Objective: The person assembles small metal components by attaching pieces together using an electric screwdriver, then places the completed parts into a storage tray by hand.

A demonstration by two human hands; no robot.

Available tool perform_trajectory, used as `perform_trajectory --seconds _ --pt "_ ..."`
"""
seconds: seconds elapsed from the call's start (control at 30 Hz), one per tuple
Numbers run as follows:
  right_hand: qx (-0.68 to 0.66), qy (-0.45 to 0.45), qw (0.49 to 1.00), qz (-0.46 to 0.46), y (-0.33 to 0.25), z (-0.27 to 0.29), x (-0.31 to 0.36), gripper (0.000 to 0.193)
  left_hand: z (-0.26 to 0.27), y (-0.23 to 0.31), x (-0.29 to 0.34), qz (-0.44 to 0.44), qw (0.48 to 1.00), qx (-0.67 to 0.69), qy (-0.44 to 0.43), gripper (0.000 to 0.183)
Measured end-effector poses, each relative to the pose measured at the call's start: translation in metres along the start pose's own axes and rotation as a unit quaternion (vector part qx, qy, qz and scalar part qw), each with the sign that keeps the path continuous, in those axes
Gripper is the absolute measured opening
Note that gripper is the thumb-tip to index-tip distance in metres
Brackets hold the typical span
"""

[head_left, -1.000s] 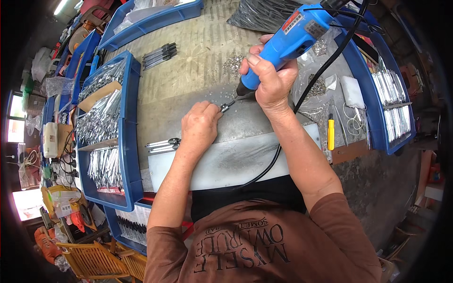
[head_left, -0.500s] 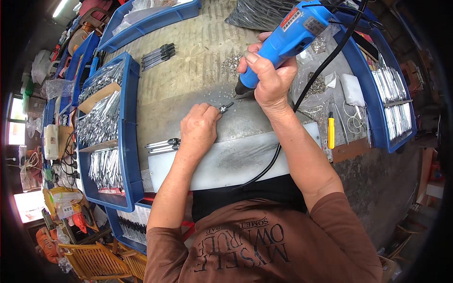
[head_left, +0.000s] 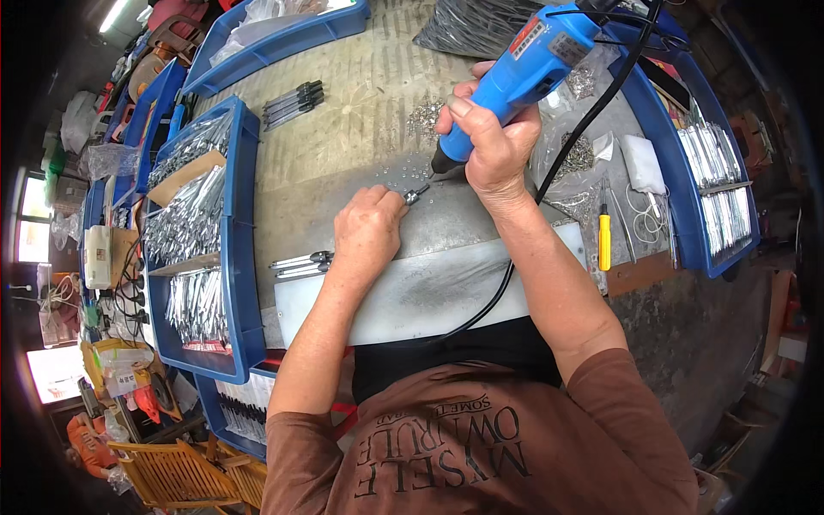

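My right hand point(head_left: 498, 142) is wrapped round a blue corded electric screwdriver point(head_left: 519, 69), its black nose slanting down to the left. Just below that nose is the dark tip of a slim metal rod-like part point(head_left: 414, 196). My left hand point(head_left: 367, 227) is closed on the part, which points up and to the right; its rear end is hidden by the hand. Whether the bit touches the part I cannot tell. Tiny metal rings point(head_left: 403, 172) lie scattered around both. Left of my wrist are several silver rods with dark ends point(head_left: 300, 264).
A blue divided bin point(head_left: 245, 257) full of metal parts stands left, another point(head_left: 712, 249) right. A white board point(head_left: 412, 296) lines the near edge. A yellow-handled screwdriver point(head_left: 604, 242) lies at right. A black cable point(head_left: 575, 137) hangs across my right forearm. More rods point(head_left: 293, 105) lie far left.
The whole view has shifted slightly. My left hand and the part have come a little closer to the electric screwdriver's nose. Both grips look the same.
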State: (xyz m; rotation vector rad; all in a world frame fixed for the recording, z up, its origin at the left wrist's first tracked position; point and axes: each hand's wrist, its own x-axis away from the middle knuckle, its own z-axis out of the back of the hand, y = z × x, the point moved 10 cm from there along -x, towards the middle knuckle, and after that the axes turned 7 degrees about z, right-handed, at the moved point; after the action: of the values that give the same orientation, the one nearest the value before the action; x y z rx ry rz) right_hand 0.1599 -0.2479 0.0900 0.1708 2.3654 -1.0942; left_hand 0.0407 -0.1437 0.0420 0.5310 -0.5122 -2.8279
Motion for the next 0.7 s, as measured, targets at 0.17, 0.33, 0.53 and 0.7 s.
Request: perform_trajectory --seconds 0.17,0.33,0.53,0.7 --pt "0.002 0.003 1.000 -0.008 -0.001 0.000 -0.001 0.036 0.002 -0.003 0.001 0.016 1.000 0.007 0.014 0.008" --pt "-0.004 0.005 1.000 -0.004 0.000 0.001 0.000 0.035 0.003 0.000 0.002 -0.001 1.000 0.019 -0.011 0.008" --pt "0.000 -0.002 1.000 -0.007 -0.002 0.001 -0.001 0.036 0.005 -0.011 0.004 0.031 0.998 0.057 -0.010 0.009" --pt "0.003 0.001 1.000 -0.006 -0.002 0.002 -0.002 0.037 0.009 -0.017 0.002 0.057 0.997 0.053 -0.002 0.009"
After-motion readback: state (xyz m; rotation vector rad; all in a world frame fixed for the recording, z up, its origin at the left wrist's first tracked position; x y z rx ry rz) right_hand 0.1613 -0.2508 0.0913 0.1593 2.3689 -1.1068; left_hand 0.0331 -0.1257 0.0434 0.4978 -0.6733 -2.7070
